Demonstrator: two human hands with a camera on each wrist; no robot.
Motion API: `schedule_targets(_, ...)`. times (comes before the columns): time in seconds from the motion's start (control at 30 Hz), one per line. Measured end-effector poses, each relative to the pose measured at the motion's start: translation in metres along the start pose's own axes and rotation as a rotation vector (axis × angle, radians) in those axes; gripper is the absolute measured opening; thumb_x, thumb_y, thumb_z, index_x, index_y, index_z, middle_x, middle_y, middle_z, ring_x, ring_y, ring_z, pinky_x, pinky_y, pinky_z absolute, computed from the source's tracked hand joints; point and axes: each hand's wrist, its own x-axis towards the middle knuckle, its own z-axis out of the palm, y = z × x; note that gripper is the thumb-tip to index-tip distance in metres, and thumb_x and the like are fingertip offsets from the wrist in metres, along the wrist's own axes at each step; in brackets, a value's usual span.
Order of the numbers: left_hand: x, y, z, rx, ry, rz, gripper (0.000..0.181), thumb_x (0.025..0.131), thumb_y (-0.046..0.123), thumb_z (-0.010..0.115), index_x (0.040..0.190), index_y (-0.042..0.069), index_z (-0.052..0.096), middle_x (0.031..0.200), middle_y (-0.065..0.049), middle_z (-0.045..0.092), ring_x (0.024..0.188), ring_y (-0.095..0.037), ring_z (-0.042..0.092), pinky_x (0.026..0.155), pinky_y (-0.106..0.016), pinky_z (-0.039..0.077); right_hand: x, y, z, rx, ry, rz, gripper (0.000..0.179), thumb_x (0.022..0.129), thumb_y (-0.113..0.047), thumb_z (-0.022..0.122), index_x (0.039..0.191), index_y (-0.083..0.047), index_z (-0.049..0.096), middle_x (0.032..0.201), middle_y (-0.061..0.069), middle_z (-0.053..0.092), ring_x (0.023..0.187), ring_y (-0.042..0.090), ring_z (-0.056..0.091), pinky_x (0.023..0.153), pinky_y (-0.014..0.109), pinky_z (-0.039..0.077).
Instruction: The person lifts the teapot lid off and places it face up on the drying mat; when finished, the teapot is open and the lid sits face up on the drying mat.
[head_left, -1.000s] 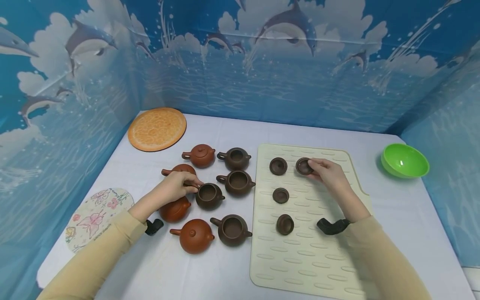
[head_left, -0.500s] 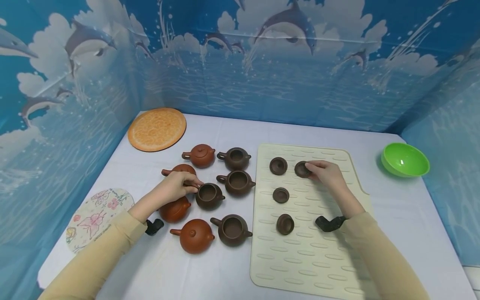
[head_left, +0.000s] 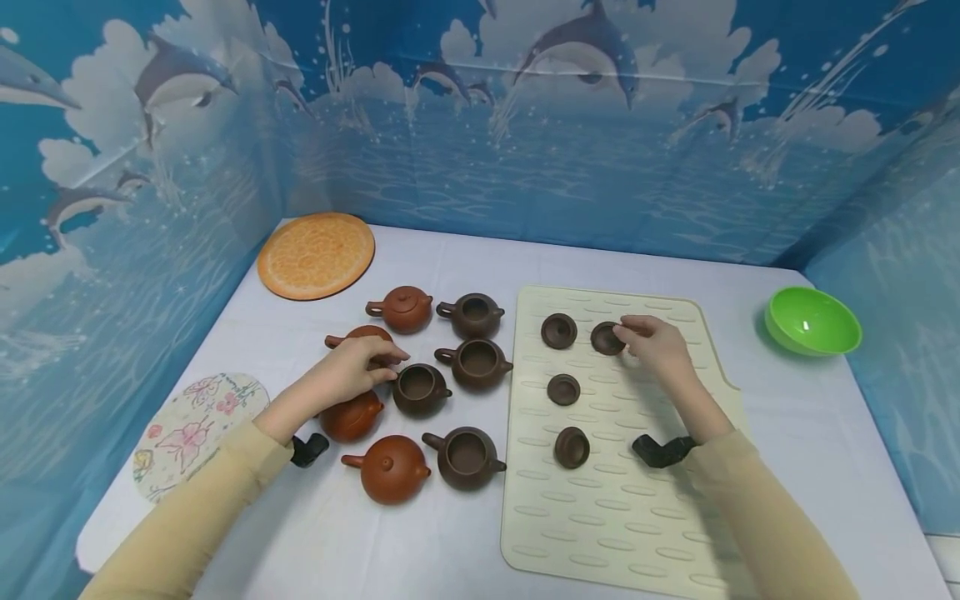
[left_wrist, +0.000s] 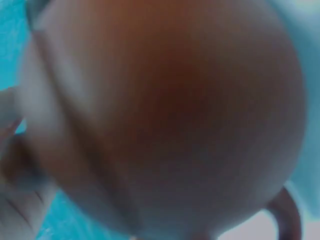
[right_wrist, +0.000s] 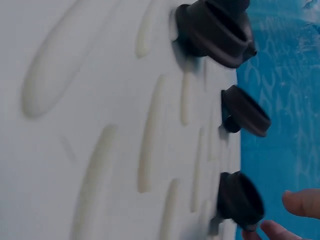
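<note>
My left hand (head_left: pixel 352 371) is by the handle side of a dark brown lidless teapot (head_left: pixel 420 393), finger and thumb slightly apart. A blurred reddish-brown teapot (left_wrist: pixel 175 115) fills the left wrist view. On the pale ribbed mat (head_left: pixel 600 542), my right hand (head_left: pixel 660 346) hovers at the right edge of a dark teapot lid (head_left: pixel 605 339) lying upturned. In the right wrist view the right thumb and fingers (right_wrist: pixel 300 202) stand apart beside that lid (right_wrist: pixel 239 200). Three more dark lids, one of them this one (head_left: pixel 564 390), lie on the mat.
More dark lidless teapots (head_left: pixel 480 367) stand left of the mat. Several reddish-brown lidded teapots (head_left: pixel 393 471) are farther left, partly under the left arm. A green bowl (head_left: pixel 813 321) sits at right, an orange round mat (head_left: pixel 317 257) back left, and a floral mat (head_left: pixel 198 433) front left.
My right hand has lowered the lid onto the mat and its fingers have come off it. The left index finger has lifted slightly at the teapot's handle.
</note>
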Motion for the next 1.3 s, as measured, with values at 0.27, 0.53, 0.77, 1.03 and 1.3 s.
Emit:
schedule_targets(0.27,-0.036,0.017,-0.011,-0.079,0.060,0.074,0.027,0.088,0.007,0.073,0.115,0.011,0.072,0.113,-0.003,0.071,0.104,-0.020,0.066,0.089,-0.040,0.056,-0.036,-0.031,0.009,0.015,0.025,-0.190,0.046,0.101,-0.033,0.055,0.137,-0.004,0.056,0.137,0.022,0.056,0.129,0.039,0.050,0.107,0.051,0.042)
schedule_targets(0.53,-0.082,0.017,0.004,-0.140,0.013,0.092,0.026,0.085,0.010,0.076,0.111,0.016,0.074,0.108,0.001,0.072,0.094,-0.010,0.066,0.080,-0.026,0.056,-0.080,-0.064,0.059,0.053,-0.156,-0.356,0.033,0.096,-0.024,0.065,0.125,-0.009,0.066,0.127,0.012,0.065,0.120,0.035,0.061,0.102,0.048,0.048)
schedule_targets(0.77,-0.104,0.006,0.021,-0.125,0.035,0.081,0.029,0.081,0.013,0.080,0.109,0.017,0.074,0.109,0.005,0.072,0.104,-0.015,0.067,0.087,-0.032,0.056,-0.113,-0.090,0.106,0.060,-0.319,-0.536,0.025,0.090,-0.022,0.072,0.114,-0.019,0.072,0.117,-0.004,0.070,0.115,0.022,0.063,0.101,0.040,0.050)
schedule_targets(1.03,-0.106,-0.012,0.036,-0.208,0.019,0.052,0.028,0.081,0.007,0.078,0.107,0.016,0.075,0.103,0.003,0.075,0.093,-0.008,0.069,0.083,-0.027,0.057,-0.133,-0.114,0.150,0.021,-0.501,-0.738,0.025,0.089,-0.020,0.073,0.113,-0.013,0.072,0.109,0.000,0.070,0.099,0.020,0.064,0.087,0.032,0.054)
schedule_targets(1.3,-0.105,-0.015,0.040,-0.212,0.043,0.053,0.026,0.080,0.008,0.079,0.105,0.016,0.075,0.097,0.005,0.075,0.086,-0.001,0.067,0.079,-0.024,0.057,-0.141,-0.127,0.175,-0.133,-0.559,-0.793,0.021,0.089,-0.020,0.073,0.110,-0.017,0.074,0.108,-0.003,0.069,0.095,0.011,0.060,0.079,0.017,0.047)
